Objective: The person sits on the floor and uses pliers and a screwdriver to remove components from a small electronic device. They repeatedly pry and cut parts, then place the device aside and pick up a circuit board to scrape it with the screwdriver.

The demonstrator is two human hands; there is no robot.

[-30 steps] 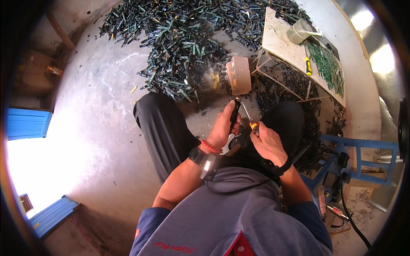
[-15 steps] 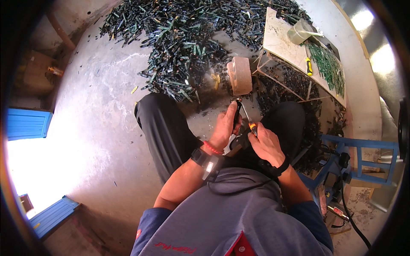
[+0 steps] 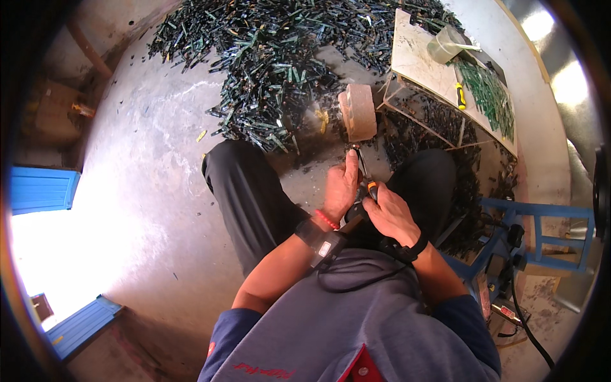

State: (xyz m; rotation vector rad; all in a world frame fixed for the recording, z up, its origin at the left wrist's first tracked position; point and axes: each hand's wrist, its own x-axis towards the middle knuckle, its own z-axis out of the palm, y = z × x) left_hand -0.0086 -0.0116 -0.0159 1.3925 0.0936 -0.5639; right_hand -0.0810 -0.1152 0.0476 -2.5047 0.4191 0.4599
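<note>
My left hand [image 3: 342, 186] is closed round a narrow dark strip, its thumb lying along it. Only the small coppery end of the dark strip [image 3: 355, 148] shows clearly past the thumb. In my right hand [image 3: 390, 213] is a screwdriver [image 3: 372, 187] with an orange and black handle. Its thin shaft points up and away from me, and the tip reaches close to the strip's end; whether they touch I cannot tell. Both hands are between my knees, just nearer than a reddish brick block [image 3: 361, 114] on the floor.
A large heap of dark and green strips [image 3: 267, 83] covers the far floor. At the right, a low board table [image 3: 414, 60] bears a clear plastic jug [image 3: 440, 48], a yellow-black screwdriver [image 3: 460, 95] and green strips [image 3: 490, 99]. A blue frame [image 3: 560, 213] and cables stand near right.
My left hand has shifted slightly right and turned more upright. My right hand has moved a little left and nearer me, bringing the screwdriver closer to the left fingers.
</note>
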